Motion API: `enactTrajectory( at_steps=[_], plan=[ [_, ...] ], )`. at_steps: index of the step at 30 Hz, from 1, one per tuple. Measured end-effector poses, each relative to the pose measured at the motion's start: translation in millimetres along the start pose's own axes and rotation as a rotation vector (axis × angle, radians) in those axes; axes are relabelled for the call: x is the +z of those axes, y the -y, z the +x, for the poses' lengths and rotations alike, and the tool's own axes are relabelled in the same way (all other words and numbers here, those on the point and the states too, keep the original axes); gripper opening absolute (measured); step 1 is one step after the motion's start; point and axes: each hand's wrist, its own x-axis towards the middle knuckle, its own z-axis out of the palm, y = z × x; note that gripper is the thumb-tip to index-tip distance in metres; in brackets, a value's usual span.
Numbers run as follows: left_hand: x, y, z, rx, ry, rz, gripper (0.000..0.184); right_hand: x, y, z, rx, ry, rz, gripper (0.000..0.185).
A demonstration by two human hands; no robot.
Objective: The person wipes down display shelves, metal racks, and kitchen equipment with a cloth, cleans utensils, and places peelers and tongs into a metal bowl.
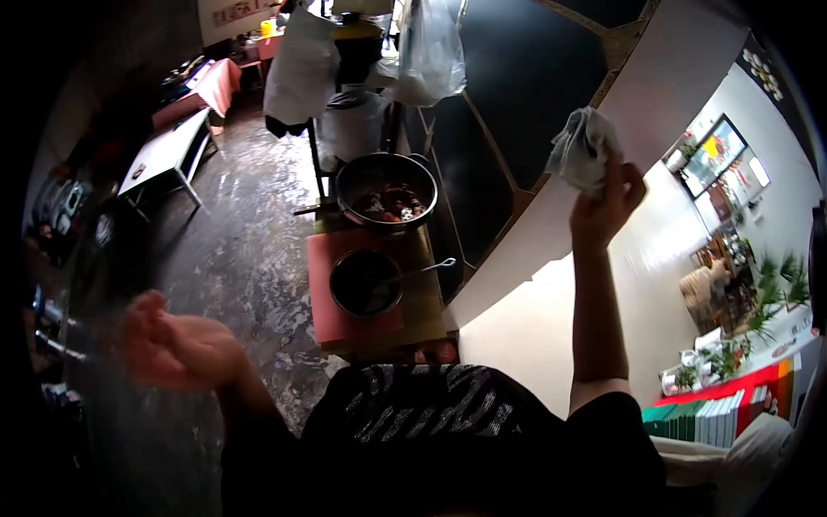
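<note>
Raised at the right, my right hand [606,202] grips a crumpled grey-white cloth [584,151] near a pale wall edge. On the left, my left hand [185,349] hangs in the air over the floor, palm up and somewhat blurred, fingers loosely apart with nothing in them. Between my hands, a dark pot [365,283] with a metal utensil [429,269] leaning out stands on a pink-topped small table [323,320]. Behind it sits a wide pan [387,189] holding dark reddish contents. Neither hand touches the pot or the pan.
A rack with hanging plastic bags [431,56] and a white bucket [351,129] stands beyond the pan. A low white table [164,155] is at the upper left. Dark panels [525,95] and a pale wall run along the right, with plants [767,293] beyond.
</note>
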Motion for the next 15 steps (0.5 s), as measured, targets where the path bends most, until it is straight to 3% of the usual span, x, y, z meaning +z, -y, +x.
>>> enactTrajectory(
  at_steps=[1, 3, 4, 6, 9, 12, 14, 15],
  plan=[
    [-20, -7, -12, 0.004, 0.137, 0.067, 0.021, 4, -8, -25, 0.016, 0.105, 0.056, 0.064],
    [-49, -35, -49, -0.191, 0.437, 0.175, 0.017, 15, -22, -81, 0.055, 0.243, 0.116, 0.066],
    [-54, -55, -64, -0.334, 0.525, 0.149, 0.014, 18, -21, -110, 0.08, 0.284, 0.128, 0.067],
    [-80, -74, -87, -0.358, 0.675, 0.099, 0.014, 17, -13, -156, 0.131, 0.373, 0.144, 0.064],
    [-97, -100, -96, -0.476, 0.796, 0.153, 0.014, 11, 1, -210, 0.3, 0.535, 0.21, 0.056],
    [-109, -88, -102, -0.409, 0.819, 0.173, 0.015, 8, -3, -255, 0.428, 0.654, 0.302, 0.057],
    [-110, -81, -94, -0.44, 0.833, 0.14, 0.017, 2, -12, -274, 0.498, 0.586, 0.444, 0.053],
    [-111, -73, -97, -0.454, 0.83, 0.099, 0.017, -13, 3, -251, 0.776, 0.541, 0.523, 0.048]
  ],
)
